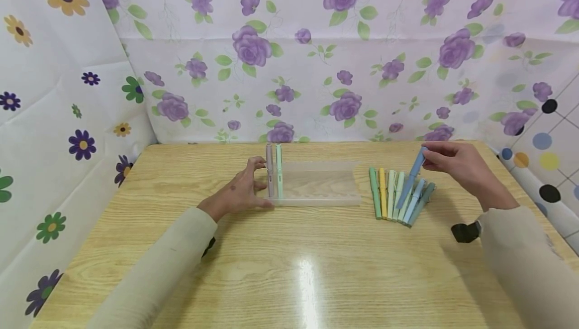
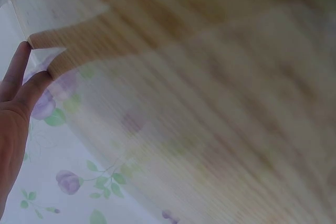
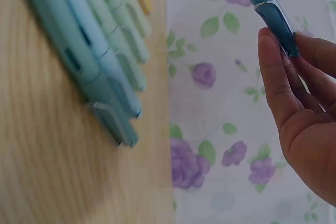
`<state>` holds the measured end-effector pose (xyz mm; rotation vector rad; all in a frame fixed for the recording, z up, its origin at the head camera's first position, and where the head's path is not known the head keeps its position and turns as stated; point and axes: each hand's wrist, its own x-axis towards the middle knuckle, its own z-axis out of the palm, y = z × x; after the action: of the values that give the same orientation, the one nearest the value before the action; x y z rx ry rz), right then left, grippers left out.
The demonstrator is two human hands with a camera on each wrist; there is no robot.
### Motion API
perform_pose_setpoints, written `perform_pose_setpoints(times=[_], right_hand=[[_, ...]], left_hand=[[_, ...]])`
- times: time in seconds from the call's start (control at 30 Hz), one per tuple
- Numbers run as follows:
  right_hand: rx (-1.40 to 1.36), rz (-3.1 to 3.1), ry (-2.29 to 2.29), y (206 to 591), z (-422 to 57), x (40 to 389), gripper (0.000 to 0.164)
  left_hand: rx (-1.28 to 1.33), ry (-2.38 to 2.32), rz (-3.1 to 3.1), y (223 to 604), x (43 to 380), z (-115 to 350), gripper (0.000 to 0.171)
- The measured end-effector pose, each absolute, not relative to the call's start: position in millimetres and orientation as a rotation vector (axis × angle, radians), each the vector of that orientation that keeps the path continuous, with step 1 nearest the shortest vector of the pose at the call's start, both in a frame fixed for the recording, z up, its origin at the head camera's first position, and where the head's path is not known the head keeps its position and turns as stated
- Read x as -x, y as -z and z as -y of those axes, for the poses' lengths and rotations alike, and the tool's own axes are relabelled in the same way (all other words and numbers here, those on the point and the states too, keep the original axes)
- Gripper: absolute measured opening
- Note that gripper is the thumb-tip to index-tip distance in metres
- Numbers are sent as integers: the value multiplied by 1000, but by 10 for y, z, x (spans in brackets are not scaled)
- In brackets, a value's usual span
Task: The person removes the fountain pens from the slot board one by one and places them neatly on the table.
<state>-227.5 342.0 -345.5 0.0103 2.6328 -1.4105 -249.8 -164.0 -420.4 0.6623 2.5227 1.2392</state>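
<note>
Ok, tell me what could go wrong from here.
The blue pen might slip or swivel, since the right hand's fingers pinch it only near its clip end.

Its lower end overlaps the loose pens in the head view, so a low sweep could scatter them.

The left hand touches the clear tray's left end, beside the mauve pen and mint pen; a nudge there might shift both.

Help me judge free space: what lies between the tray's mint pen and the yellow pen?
The head view shows bare tray, a strip of tabletop, then a green pen.
</note>
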Motion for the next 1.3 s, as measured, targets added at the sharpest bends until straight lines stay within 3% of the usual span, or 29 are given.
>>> perform_pose_setpoints(times=[0.5,1.3], right_hand=[[-136,-2522,1478,3888,-3911,2134,71],[-260,-2295,1608,4199,-4064,2034,60]], left_hand=[[-670,-1240,-2523,4185,2500,1645,104],[-664,-1234,-2525,4178,2492,1632,102]])
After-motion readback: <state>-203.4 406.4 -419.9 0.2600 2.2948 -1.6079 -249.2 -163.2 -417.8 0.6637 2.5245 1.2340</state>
